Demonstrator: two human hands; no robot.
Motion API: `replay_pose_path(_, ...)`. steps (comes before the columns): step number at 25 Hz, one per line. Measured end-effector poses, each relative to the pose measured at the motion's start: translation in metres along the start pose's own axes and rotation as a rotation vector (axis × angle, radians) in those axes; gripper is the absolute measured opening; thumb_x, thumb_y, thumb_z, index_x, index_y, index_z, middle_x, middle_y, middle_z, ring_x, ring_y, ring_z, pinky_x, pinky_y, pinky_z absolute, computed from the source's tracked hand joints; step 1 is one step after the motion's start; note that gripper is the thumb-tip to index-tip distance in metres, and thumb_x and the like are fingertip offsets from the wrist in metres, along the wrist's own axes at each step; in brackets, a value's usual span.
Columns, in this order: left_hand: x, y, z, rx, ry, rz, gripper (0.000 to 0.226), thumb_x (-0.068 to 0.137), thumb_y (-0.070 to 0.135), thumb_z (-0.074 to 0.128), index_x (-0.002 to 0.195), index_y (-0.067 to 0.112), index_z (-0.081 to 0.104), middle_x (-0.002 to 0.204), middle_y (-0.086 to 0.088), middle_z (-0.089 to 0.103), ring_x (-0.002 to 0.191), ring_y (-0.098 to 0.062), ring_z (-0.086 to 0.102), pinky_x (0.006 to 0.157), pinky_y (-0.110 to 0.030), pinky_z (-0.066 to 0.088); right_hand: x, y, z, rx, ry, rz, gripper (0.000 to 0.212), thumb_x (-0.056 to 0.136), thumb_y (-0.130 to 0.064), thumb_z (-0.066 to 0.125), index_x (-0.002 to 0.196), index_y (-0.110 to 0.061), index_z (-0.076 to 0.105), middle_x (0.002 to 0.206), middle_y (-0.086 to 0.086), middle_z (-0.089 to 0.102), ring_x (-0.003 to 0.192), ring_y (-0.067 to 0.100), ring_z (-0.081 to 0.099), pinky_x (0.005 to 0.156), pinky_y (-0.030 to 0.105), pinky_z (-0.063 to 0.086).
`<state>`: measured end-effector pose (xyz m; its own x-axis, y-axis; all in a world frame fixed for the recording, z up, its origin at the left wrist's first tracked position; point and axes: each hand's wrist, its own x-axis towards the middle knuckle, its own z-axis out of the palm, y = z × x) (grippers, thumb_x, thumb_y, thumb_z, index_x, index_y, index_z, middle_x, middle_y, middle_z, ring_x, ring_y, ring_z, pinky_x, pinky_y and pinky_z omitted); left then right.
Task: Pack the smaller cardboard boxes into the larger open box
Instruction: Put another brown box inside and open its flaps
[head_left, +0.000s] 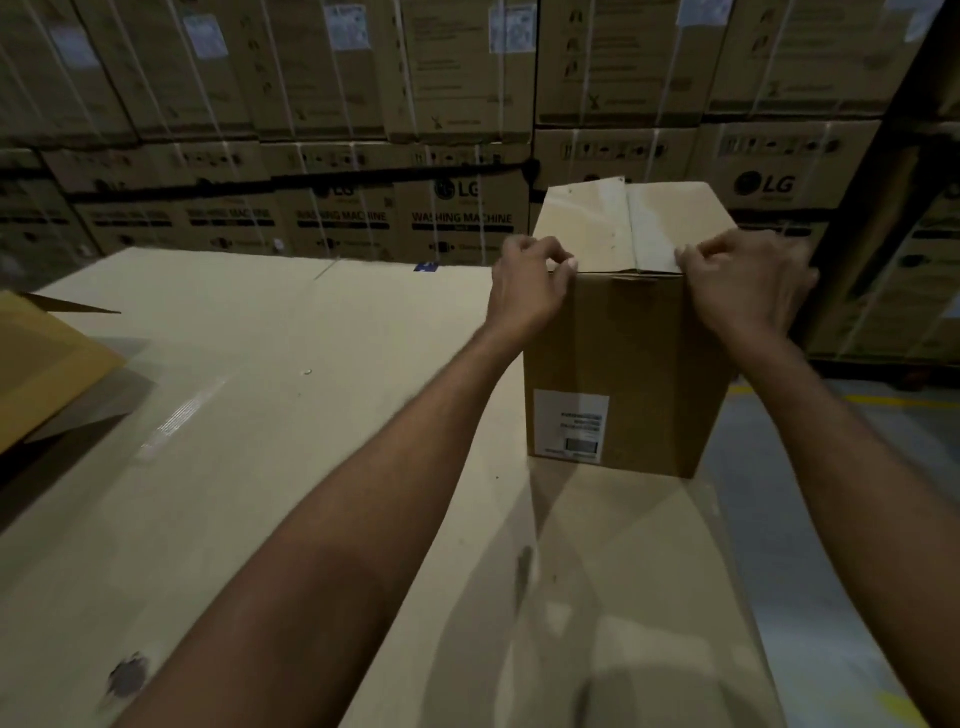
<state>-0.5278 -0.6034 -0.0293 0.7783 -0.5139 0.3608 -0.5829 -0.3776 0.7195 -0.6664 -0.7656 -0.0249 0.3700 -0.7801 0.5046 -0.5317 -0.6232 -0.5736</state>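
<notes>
Outstretched forearms, left hand and right hand both pinching cardboard box at top edge

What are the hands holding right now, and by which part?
The cardboard box, by its near top edge: the left hand pinches at the left corner, the right hand toward the right corner.

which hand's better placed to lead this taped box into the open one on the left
Left, probably. The left hand grips the small brown taped cardboard box at its top left corner, the side facing the yellowish open cardboard box; the right hand holds the opposite corner.
</notes>
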Motion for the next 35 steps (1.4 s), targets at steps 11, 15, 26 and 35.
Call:
replay_pose_path(11,-0.095,-0.019,-0.067,-0.486,-0.152,-0.516,0.072,0.089,0.057,0.068,0.142,0.019,0.038,0.132,-0.002,0.051,0.110,-0.018,0.054,0.082,-0.032,0.048,-0.088,0.009,-0.073,0.446,-0.385,0.221,0.127,0.033,-0.082,0.085,0.144,-0.029,0.052,0.143,0.005,0.054,0.125,0.027,0.055,0.104,0.049,0.052)
replay_pose_path(15,-0.148,-0.029,-0.081,-0.451,-0.085,-0.486,0.081,0.082,0.070,0.067,0.139,0.019,0.038,0.128,-0.001,0.055,0.109,-0.016,0.058,0.075,-0.029,0.049,-0.163,-0.009,-0.088,0.449,-0.407,0.054,0.115,0.062,-0.060,0.090,0.155,-0.043,0.025,0.148,-0.007,0.048,0.133,0.023,0.049,0.110,0.048,0.046)
replay_pose_path(26,-0.298,-0.077,-0.220,-0.380,0.461,-0.329,0.100,0.062,0.061,0.087,0.144,0.034,0.037,0.138,0.005,0.051,0.124,-0.019,0.056,0.089,-0.034,0.057,-0.278,-0.108,-0.087,0.767,-0.479,-0.157,0.102,0.075,-0.045,0.088,0.157,-0.042,0.028,0.142,-0.018,0.046,0.126,0.011,0.050,0.104,0.040,0.051)
replay_pose_path(35,-0.365,-0.123,-0.396,-0.237,0.525,-0.101,0.092,0.064,0.065,0.087,0.144,0.036,0.052,0.133,0.016,0.063,0.126,-0.003,0.057,0.106,-0.036,0.050,-0.400,-0.241,-0.067,1.069,-0.379,-0.302,0.091,0.086,-0.039,0.081,0.159,-0.033,0.027,0.140,-0.023,0.051,0.124,-0.002,0.055,0.096,0.024,0.056)
